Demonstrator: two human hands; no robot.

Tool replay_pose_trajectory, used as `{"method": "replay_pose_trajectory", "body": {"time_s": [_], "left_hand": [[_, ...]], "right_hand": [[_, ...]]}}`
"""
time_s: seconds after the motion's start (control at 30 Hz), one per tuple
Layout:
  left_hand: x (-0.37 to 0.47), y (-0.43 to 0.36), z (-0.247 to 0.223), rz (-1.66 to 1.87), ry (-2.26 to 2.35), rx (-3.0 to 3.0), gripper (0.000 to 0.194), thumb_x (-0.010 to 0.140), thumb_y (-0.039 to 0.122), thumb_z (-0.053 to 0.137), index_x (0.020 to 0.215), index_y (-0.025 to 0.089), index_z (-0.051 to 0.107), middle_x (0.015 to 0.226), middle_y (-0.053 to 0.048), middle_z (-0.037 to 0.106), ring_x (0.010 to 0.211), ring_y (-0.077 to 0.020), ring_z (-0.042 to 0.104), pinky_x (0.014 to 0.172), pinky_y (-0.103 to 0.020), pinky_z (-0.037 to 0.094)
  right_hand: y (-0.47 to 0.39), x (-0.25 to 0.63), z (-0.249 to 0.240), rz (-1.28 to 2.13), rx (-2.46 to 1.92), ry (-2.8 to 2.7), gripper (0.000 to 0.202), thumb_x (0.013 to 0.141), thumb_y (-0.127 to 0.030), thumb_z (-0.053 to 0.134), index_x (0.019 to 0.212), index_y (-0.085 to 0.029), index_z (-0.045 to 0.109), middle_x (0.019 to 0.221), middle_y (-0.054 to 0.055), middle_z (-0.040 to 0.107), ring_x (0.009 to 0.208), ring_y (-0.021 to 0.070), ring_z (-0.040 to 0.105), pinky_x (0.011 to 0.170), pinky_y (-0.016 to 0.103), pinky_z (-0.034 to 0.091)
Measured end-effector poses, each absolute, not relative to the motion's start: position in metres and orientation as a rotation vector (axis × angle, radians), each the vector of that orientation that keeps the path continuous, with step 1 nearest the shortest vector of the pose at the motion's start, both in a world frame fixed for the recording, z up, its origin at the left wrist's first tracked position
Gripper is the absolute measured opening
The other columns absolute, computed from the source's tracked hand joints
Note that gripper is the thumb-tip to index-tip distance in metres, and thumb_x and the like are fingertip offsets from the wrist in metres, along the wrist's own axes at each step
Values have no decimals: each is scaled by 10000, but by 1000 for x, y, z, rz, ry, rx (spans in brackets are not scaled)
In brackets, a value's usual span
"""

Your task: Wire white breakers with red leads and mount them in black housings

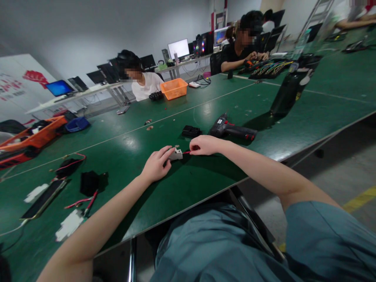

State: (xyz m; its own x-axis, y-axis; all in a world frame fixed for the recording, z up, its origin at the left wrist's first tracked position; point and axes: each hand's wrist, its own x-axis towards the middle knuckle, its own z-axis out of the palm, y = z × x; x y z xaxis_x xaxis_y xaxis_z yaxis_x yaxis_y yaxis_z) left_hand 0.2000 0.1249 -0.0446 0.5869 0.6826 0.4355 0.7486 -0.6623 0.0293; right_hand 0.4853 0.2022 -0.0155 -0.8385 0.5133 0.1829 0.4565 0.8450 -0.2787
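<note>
My left hand is closed around one end of a small white block that looks like a circuit breaker, holding it low over the green table. My right hand pinches a thin red piece that meets the block's right end. Whether this piece is a wire or a slim tool I cannot tell, as the fingers hide most of it. Just beyond my right hand lies a black block-shaped part. A black cordless drill rests on its side to the right of that part.
A tall black bottle stands at the right. On the left lie a phone, white pieces and red wires. An orange basket is across the table, where two people sit. Orange bins stand far left.
</note>
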Motion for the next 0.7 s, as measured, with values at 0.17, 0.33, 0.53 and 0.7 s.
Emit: {"method": "replay_pose_trajectory", "body": {"time_s": [0.17, 0.33, 0.53, 0.7], "left_hand": [[200, 124, -44, -632, -1198, -2659, 617, 902, 175, 471, 1501, 277, 363, 1468, -104, 484, 1308, -265, 508, 1005, -428, 476], [201, 124, -44, -625, -1210, -2661, 612, 903, 179, 464, 1499, 275, 367, 1468, -104, 483, 1300, -267, 512, 1001, -428, 475], [201, 124, -43, -624, -1220, -2667, 628, 896, 179, 463, 1506, 282, 357, 1477, -99, 473, 1312, -270, 502, 1019, -436, 467], [202, 124, -44, -621, -1221, -2665, 625, 897, 181, 464, 1505, 281, 359, 1473, -95, 478, 1311, -267, 502, 1015, -429, 471]], "right_hand": [[202, 481, -22, 322, -720, -2759, 225, 912, -389, 627, 903, -179, 706, 872, 50, 714, 729, 154, 601, 604, 250, 341], [204, 479, -24, 382, -744, -2741, 323, 944, -465, 567, 915, -180, 716, 866, 57, 721, 726, 160, 605, 613, 255, 347], [210, 489, -12, 336, -906, -2568, 459, 1037, -410, 361, 887, -164, 719, 911, 80, 729, 815, 183, 622, 703, 272, 364], [205, 490, -11, 380, -805, -2662, 393, 906, -535, 592, 924, -160, 706, 868, 71, 712, 733, 166, 596, 633, 256, 352]]}}
